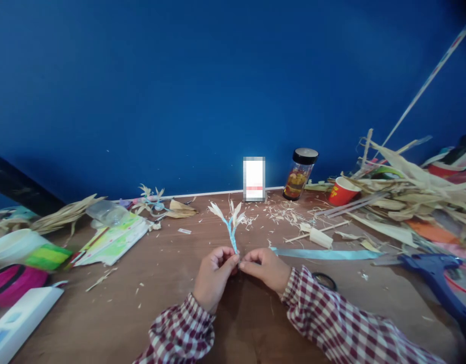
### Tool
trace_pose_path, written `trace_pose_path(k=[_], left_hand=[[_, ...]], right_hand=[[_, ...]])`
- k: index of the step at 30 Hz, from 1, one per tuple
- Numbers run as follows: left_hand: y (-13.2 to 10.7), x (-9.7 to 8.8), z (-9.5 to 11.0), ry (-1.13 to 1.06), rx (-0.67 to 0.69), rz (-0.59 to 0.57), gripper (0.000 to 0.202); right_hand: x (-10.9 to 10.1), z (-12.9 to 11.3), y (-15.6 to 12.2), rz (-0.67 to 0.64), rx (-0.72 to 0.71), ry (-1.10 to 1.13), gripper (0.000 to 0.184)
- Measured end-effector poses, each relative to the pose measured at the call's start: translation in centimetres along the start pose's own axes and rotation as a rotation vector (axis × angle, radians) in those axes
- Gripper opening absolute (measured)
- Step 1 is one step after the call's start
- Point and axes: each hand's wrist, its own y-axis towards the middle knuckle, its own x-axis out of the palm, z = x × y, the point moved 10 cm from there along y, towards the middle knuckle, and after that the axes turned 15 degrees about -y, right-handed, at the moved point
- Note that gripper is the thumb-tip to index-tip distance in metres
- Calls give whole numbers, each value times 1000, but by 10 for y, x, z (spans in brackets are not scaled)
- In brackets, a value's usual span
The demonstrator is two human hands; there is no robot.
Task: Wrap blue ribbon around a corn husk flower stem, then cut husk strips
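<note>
Between my hands stands a small husk flower sprig [232, 231], its forked stem wrapped in light blue tape and pale petals at its tips. My left hand [217, 275] pinches the lower end of the stem between thumb and fingers. Close against it, my right hand [265, 268] also pinches at the stem's bottom; the fingertips of both hands nearly meet there and hide the stem's end. A light blue strip of ribbon [327, 254] lies flat on the table to the right of my right hand. Behind my right wrist is a black ring [326, 280], partly covered by the sleeve.
Husk scraps [289, 215] litter the brown table [160, 303]. At the back stand a lidded jar [299, 174] and a red paper cup [342, 191]. Dried husks [426, 202] and a blue glue gun [433, 268] crowd the right; a white power strip [26, 323] lies left.
</note>
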Motion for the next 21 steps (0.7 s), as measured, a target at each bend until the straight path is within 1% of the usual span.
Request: trace_pose_path(k=[8,11,15,18,21], left_hand=[[-1,-2,-2,-30,1,5,18],[-1,-1,-4,-57,-24,15,19],[-3,-2,-7,-88,-74,65,22],[-7,1,-10,-193,-136,94,26],[-12,9,-16,-362,-219,77,29]], right_hand=[[4,4,3,-23,-22,56,23],[5,4,3,-17,-24,57,21],[4,4,2,18,-15,77,18],[3,5,1,38,10,168,17],[6,3,-1,-1,53,335,15]])
